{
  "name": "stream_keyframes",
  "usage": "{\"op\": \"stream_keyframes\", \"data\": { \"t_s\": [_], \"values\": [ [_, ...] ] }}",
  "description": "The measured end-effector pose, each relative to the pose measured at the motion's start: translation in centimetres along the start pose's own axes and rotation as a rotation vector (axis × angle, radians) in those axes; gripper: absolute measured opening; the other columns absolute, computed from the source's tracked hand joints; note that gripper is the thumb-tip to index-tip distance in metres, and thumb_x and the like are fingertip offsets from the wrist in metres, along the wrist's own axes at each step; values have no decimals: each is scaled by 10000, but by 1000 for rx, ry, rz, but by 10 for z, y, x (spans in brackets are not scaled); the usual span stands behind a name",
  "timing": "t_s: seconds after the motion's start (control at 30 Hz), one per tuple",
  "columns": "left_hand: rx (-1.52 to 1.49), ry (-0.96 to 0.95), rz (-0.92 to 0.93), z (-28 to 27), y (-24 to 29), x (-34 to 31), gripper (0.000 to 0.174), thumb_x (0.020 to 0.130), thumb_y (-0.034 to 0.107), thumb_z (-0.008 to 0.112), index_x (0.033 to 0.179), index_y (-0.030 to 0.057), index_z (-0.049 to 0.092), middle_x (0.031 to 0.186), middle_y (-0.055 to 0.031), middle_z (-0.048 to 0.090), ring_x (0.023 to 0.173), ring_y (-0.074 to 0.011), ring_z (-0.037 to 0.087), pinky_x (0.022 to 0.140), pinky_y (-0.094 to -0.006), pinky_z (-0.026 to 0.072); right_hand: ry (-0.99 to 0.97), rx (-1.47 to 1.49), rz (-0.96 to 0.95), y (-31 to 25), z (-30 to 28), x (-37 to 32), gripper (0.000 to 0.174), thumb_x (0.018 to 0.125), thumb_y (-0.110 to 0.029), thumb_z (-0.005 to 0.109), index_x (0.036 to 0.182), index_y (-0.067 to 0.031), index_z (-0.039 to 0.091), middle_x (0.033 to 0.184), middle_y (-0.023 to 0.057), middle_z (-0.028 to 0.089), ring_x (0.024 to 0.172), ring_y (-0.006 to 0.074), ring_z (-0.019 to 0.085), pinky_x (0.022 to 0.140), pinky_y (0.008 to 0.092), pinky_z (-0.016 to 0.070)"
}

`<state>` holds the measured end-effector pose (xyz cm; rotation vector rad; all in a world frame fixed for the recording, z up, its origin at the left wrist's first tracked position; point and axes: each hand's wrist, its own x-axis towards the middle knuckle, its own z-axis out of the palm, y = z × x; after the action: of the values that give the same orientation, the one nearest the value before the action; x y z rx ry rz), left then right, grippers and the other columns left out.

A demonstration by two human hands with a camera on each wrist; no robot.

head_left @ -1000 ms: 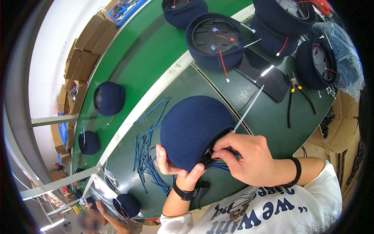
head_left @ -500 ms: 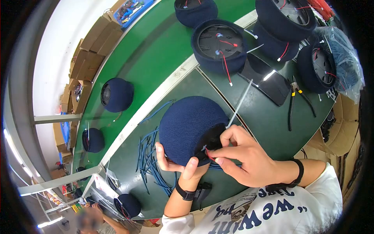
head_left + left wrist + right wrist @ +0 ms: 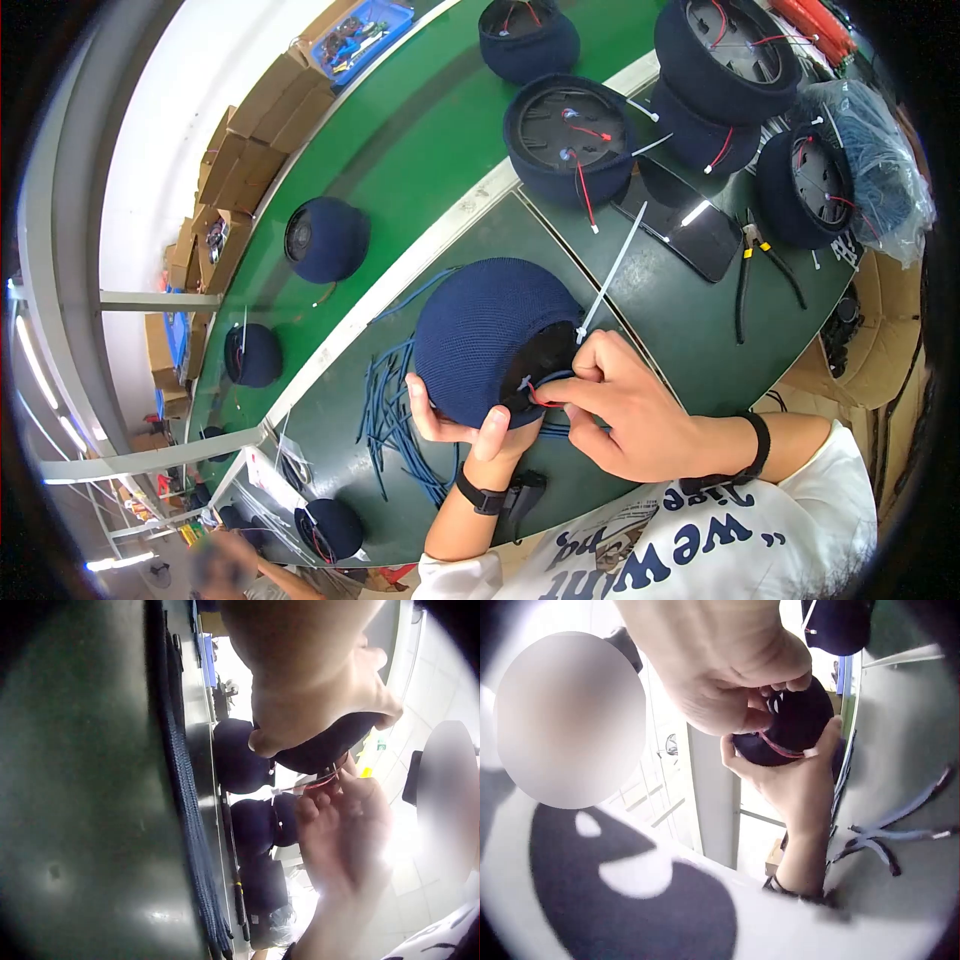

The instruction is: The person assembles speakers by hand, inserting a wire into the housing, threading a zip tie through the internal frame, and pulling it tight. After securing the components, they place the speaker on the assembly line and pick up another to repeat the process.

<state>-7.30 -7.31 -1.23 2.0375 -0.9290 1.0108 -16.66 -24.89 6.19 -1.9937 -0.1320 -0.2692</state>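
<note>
A round navy fabric-covered housing (image 3: 490,330) is gripped from below by the left hand (image 3: 462,425), its thumb at the rim of the dark opening. Beside that opening the right hand (image 3: 635,415) pinches a red wire (image 3: 543,398) and a dark blue cord (image 3: 552,377) between thumb and index finger. A white zip tie (image 3: 612,270) sticks up from the housing's edge. In the left wrist view the red wire (image 3: 321,782) runs from the housing to the right fingers. The right wrist view shows the left hand (image 3: 795,795) around the housing (image 3: 802,720).
Blue cords (image 3: 390,420) lie left of the housing. Further off are several navy housings with red wires (image 3: 570,140), a black phone (image 3: 690,225), pliers (image 3: 750,260) and a clear bag (image 3: 875,160). More housings (image 3: 326,240) sit on the green belt (image 3: 400,130). Another person (image 3: 225,565) is at lower left.
The right fingers have shifted slightly at the opening, and a dark blue cord now shows beside the red wire. The housing has turned a little, showing more of its opening. The surroundings have shifted in view.
</note>
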Motion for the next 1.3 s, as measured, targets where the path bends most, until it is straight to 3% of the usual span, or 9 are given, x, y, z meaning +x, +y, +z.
{"op": "stream_keyframes", "data": {
  "t_s": [0.2,0.33,0.4,0.53,0.7,0.8,1.0,1.1,1.3],
  "values": [
    [-102,5,-186,6,-13,34,1037,603,238,1017,1435,248,398,1579,-281,285,1431,-513,392,1149,-595,417,63,-34,-51,-32,-61,37,393,842,-6,723,1232,-10,675,1038,162,513,931,359,585,841,420,512],
    [-127,-74,-559,33,-61,91,1192,523,222,1031,1511,30,392,1433,-187,503,1380,-337,489,1207,-443,370,283,-641,-184,-23,-126,140,351,882,-175,733,1178,-3,659,1097,184,643,1044,376,643,890,463,531],
    [-70,-46,-567,67,-97,113,1135,537,264,1036,1475,15,448,1403,-189,539,1334,-344,524,1182,-433,396,67,-828,225,-2,-145,226,375,854,-217,724,1136,29,744,1280,295,674,1143,428,701,998,473,574],
    [-62,-24,-591,128,-152,118,1138,542,330,1049,1470,5,476,1438,-226,539,1326,-375,535,1178,-450,407,83,-1046,637,91,-145,294,467,883,-136,699,1343,-57,685,1491,234,550,1340,543,563,1030,652,520],
    [-111,-306,-579,84,-120,118,1173,611,314,1016,1570,74,385,1637,-323,325,1565,-462,270,1255,-511,317,97,-1064,594,138,-143,304,635,875,-217,831,1450,-193,561,1516,134,461,1335,510,556,1020,639,534],
    [7,-252,-461,45,-110,112,1055,689,237,973,1564,96,399,1641,-280,339,1553,-445,305,1216,-491,384,116,-1023,513,116,-142,301,613,892,-231,829,1446,-184,571,1522,112,441,1314,477,572,1013,617,541],
    [-749,-308,-683,-19,-41,121,1164,632,264,1016,1596,132,378,1690,-265,236,1526,-466,345,1232,-545,359,162,-1024,-81,-15,-92,182,389,828,-259,848,1104,-113,615,1075,134,647,985,386,699,813,540,552],
    [-579,-317,-269,-25,-13,102,1362,479,326,1068,1624,163,347,1715,-266,186,1547,-467,308,1251,-563,327,60,-998,-149,-50,-40,105,355,839,-325,832,1054,-149,611,976,86,622,785,313,716,652,441,560],
    [-633,-516,-299,-30,-38,45,1006,452,165,1013,1340,152,541,1570,-230,451,1440,-441,488,1168,-522,441,-85,-867,-245,-25,14,12,205,913,-283,767,1021,-166,637,910,31,571,633,199,696,543,369,542]
  ]
}}
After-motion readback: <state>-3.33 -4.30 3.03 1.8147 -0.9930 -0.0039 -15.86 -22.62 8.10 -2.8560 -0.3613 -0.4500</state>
